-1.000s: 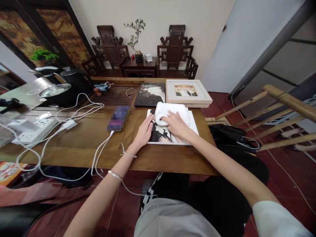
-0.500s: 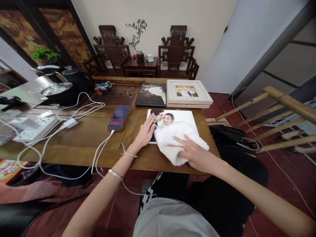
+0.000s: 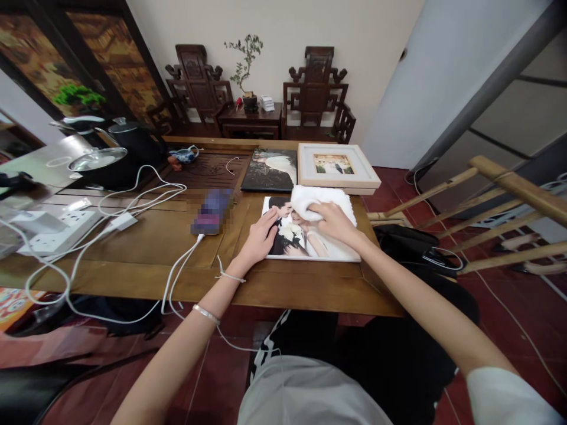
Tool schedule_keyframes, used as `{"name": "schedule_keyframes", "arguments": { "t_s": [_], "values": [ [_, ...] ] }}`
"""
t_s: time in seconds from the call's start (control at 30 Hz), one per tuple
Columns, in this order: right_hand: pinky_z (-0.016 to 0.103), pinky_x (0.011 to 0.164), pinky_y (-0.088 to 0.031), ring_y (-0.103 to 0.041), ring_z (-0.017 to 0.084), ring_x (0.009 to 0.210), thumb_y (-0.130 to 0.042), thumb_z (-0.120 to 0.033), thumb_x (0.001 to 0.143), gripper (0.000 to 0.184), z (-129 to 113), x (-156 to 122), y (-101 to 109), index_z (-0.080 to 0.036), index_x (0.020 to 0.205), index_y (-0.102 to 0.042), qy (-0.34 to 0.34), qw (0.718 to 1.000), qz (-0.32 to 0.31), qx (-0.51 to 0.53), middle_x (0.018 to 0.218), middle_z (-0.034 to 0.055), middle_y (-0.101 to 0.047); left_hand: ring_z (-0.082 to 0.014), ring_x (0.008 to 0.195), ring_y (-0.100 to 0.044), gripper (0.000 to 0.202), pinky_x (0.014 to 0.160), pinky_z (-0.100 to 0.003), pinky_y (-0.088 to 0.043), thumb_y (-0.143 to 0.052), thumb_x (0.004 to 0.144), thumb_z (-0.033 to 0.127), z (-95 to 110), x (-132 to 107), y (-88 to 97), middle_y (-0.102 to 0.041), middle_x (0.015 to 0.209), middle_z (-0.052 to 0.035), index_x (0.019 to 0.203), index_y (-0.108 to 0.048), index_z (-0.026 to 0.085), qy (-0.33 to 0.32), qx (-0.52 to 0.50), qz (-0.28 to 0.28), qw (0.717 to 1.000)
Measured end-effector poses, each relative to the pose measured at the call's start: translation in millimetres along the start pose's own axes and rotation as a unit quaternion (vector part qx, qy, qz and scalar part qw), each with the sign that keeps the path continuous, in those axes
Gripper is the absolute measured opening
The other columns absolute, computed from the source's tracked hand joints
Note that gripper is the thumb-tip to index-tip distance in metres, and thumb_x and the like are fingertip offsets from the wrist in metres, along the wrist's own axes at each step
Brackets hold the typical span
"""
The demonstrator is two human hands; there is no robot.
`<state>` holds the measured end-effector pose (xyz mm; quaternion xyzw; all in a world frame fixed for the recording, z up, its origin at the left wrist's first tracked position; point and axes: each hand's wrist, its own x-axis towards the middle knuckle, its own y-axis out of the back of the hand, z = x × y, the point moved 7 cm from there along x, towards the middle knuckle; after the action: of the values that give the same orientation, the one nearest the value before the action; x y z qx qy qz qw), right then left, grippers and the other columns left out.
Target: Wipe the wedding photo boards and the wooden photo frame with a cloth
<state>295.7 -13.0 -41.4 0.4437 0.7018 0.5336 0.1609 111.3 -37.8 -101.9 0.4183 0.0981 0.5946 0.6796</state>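
A wedding photo panel [image 3: 328,251] with a white edge lies flat near the front of the wooden table. My left hand [image 3: 261,236] rests on its left edge, fingers stretched out and flat. Pressed against the panel's upper right part is a fluffy white cloth [image 3: 341,200], with my right hand [image 3: 332,221] closed on it. The cloth hides the panel's top right corner and part of the picture. Some of my right fingers are buried in the cloth.
Behind the panel lie a dark photo panel [image 3: 270,170] and a white picture frame [image 3: 339,165]. Leftward are a phone [image 3: 210,212] on a cable, a power strip [image 3: 62,233], looping white cords and a lidded pot [image 3: 100,165]. A bamboo rack [image 3: 509,183] stands right of the table.
My right hand has moved the cloth up and away from me, from the panel's lower right to its upper right. More of the picture shows. My left hand has stayed in place.
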Motion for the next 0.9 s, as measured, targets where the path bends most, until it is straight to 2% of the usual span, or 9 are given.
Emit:
{"name": "schedule_keyframes", "arguments": {
  "t_s": [0.07,0.17,0.27,0.33,0.43,0.53,0.73,0.8,0.9],
  "values": [
    [0.03,0.081,-0.047,-0.066,0.025,0.095,-0.049,-0.002,0.072,0.046,-13.3,25.1,-7.4,-0.018,0.11,-0.07,0.007,0.999,0.0,0.048,0.106,0.0079,-0.075,-0.0263,0.146,-0.035,0.048,0.12,-0.052,-0.028,-0.038,0.097,0.027,-0.3,0.2,0.4,-0.041,0.155,-0.0122,0.142,-0.051,0.016,-0.003,0.003,0.003,1.0],
    [0.027,0.081,-0.045,-0.065,0.023,0.094,-0.047,0.0,0.07,0.053,-38.3,54.9,-18.6,-0.018,0.114,-0.07,0.04,0.997,-0.017,0.063,0.108,0.0067,-0.075,-0.0266,0.143,-0.04,0.045,0.119,-0.051,-0.031,-0.039,0.096,0.025,-0.6,0.8,1.7,-0.048,0.15,-0.0103,0.138,-0.054,0.019,-0.01,0.013,0.011,1.0],
    [0.029,0.083,-0.044,-0.064,0.024,0.098,-0.047,0.0,0.072,0.054,-54.0,70.2,-26.7,-0.019,0.116,-0.07,0.064,0.996,-0.047,0.038,0.113,0.0079,-0.074,-0.0252,0.139,-0.045,0.044,0.118,-0.047,-0.035,-0.04,0.094,0.024,-0.2,1.5,2.5,-0.054,0.146,-0.0077,0.135,-0.056,0.021,-0.016,0.022,0.013,1.0],
    [0.028,0.082,-0.044,-0.064,0.024,0.099,-0.047,0.001,0.072,0.054,-53.5,70.4,-26.5,-0.019,0.117,-0.07,0.064,0.996,-0.054,0.027,0.113,0.0088,-0.073,-0.0251,0.139,-0.045,0.044,0.118,-0.047,-0.034,-0.04,0.094,0.023,0.0,1.7,2.8,-0.054,0.146,-0.0079,0.135,-0.056,0.02,-0.018,0.022,0.013,1.0],
    [0.027,0.077,-0.044,-0.065,0.023,0.093,-0.048,0.001,0.07,0.052,-37.9,56.4,-18.0,-0.017,0.113,-0.071,0.052,0.997,-0.05,0.034,0.108,0.009,-0.074,-0.0255,0.142,-0.041,0.045,0.12,-0.047,-0.03,-0.04,0.095,0.025,-0.1,1.3,2.7,-0.05,0.149,-0.0096,0.137,-0.055,0.017,-0.019,0.014,0.013,1.0],
    [0.027,0.077,-0.044,-0.066,0.024,0.092,-0.047,0.0,0.068,0.05,-8.5,32.2,-2.1,-0.017,0.108,-0.072,0.039,0.998,-0.031,0.03,0.105,0.008,-0.075,-0.0242,0.145,-0.037,0.046,0.122,-0.047,-0.026,-0.04,0.096,0.027,-0.2,0.7,2.4,-0.045,0.153,-0.0086,0.14,-0.053,0.018,-0.02,0.001,0.012,1.0],
    [0.038,0.093,-0.045,-0.066,0.03,0.101,-0.042,0.0,0.061,0.056,57.5,-19.5,20.9,-0.018,0.104,-0.071,-0.019,0.998,0.018,-0.053,0.107,0.008,-0.075,-0.0226,0.145,-0.037,0.046,0.122,-0.046,-0.026,-0.039,0.097,0.027,-1.4,0.9,1.7,-0.043,0.154,-0.0089,0.14,-0.053,0.018,-0.022,-0.005,0.011,1.0],
    [0.047,0.103,-0.041,-0.063,0.032,0.113,-0.041,0.001,0.061,0.057,61.2,-39.6,19.4,-0.019,0.106,-0.07,-0.019,0.996,0.028,-0.085,0.116,0.0095,-0.072,-0.0224,0.144,-0.038,0.046,0.122,-0.045,-0.027,-0.04,0.097,0.028,-2.4,0.7,1.6,-0.044,0.154,-0.0101,0.139,-0.054,0.017,-0.022,-0.003,0.015,1.0],
    [0.058,0.111,-0.033,-0.05,0.032,0.133,-0.041,0.003,0.06,0.059,42.9,-76.3,10.9,-0.019,0.108,-0.068,0.001,0.995,0.027,-0.101,0.131,0.0137,-0.065,-0.0221,0.144,-0.039,0.046,0.122,-0.046,-0.028,-0.04,0.097,0.027,-3.1,0.0,2.1,-0.044,0.153,-0.0091,0.139,-0.054,0.018,-0.025,-0.005,0.024,0.999]
  ]
}}
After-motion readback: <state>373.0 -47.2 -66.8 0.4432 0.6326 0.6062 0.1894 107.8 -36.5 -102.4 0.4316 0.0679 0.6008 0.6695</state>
